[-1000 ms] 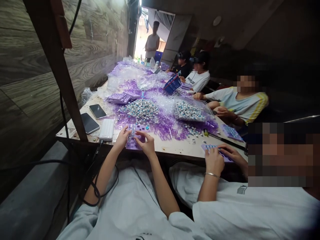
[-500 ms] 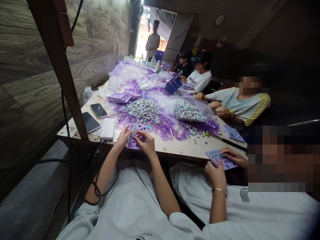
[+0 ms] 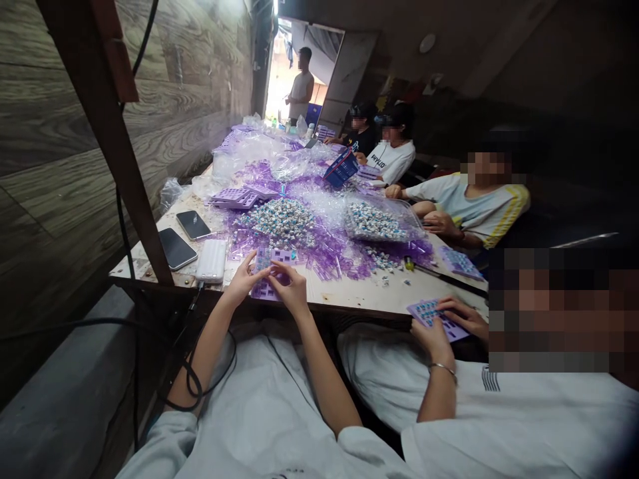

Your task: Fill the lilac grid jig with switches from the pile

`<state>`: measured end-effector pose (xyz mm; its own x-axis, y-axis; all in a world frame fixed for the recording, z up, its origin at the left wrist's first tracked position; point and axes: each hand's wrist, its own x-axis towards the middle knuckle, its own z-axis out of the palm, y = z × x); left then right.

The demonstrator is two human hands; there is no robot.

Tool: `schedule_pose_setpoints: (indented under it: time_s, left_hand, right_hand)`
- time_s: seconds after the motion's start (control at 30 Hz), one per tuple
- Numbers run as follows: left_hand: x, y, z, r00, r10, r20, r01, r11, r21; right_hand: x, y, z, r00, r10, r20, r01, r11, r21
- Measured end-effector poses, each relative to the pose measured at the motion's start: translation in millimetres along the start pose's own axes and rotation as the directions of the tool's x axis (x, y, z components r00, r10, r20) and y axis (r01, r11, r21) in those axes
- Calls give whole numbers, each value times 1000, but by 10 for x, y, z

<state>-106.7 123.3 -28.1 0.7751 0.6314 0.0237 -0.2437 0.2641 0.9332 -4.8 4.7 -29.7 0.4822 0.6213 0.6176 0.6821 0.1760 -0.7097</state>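
At the table's front edge lies a purple tray with square slots (image 3: 283,256). My left hand (image 3: 240,283) is closed at its left side, on a clear purplish strip (image 3: 262,258) lying over the tray. My right hand (image 3: 291,287) is pinched over the tray, its thumb and forefinger meeting beside the left fingertips. What sits between those right fingertips is too small to make out. A small blue piece (image 3: 293,255) rests at the tray's far right corner. Beyond it spreads a heap of small white and blue pieces (image 3: 282,221).
Left of my hands lie a white power bank (image 3: 211,261) with a cable and two phones (image 3: 177,249). Clear purple pieces (image 3: 324,259) spread across the table, beside a bag of small parts (image 3: 377,221). A co-worker at right holds another purple tray (image 3: 454,330). A metal post (image 3: 120,146) stands left.
My right fingertips have drawn in closer to the left ones over the strip. The whole view has shifted slightly. The co-worker's hands at right stay on their tray.
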Motion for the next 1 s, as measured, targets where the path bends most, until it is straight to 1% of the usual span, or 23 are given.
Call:
schedule_pose_setpoints:
  time_s: [0.07,0.13,0.27,0.4,0.47,0.57,0.73,1.0]
  left_hand:
    - [-6,-1,20,1000,20,-10,-20,1000,3]
    - [-12,4,33,999,35,2,-35,999,27]
    - [-2,4,37,997,70,10,-71,991,112]
    - [26,-28,31,997,69,-25,-66,991,120]
    - [36,-47,36,996,71,-45,-65,992,108]
    - [41,-63,49,994,89,-70,-82,991,105]
    - [47,-49,53,994,89,-62,-80,987,140]
    - [46,-75,78,990,134,-45,-122,971,207]
  right_hand:
    - [-13,-7,-8,998,-51,-27,51,999,-9]
    - [-21,-12,-19,994,-79,-80,76,996,-41]
    - [-5,5,-28,977,-73,-200,62,996,-64]
    - [25,45,-12,968,-50,-247,28,995,-92]
    - [29,70,0,971,-20,-240,-6,994,-105]
    - [25,111,20,980,16,-198,-32,997,-77]
    - [42,162,54,980,129,-152,-132,991,-11]
    - [79,139,73,984,112,-138,-123,990,-73]
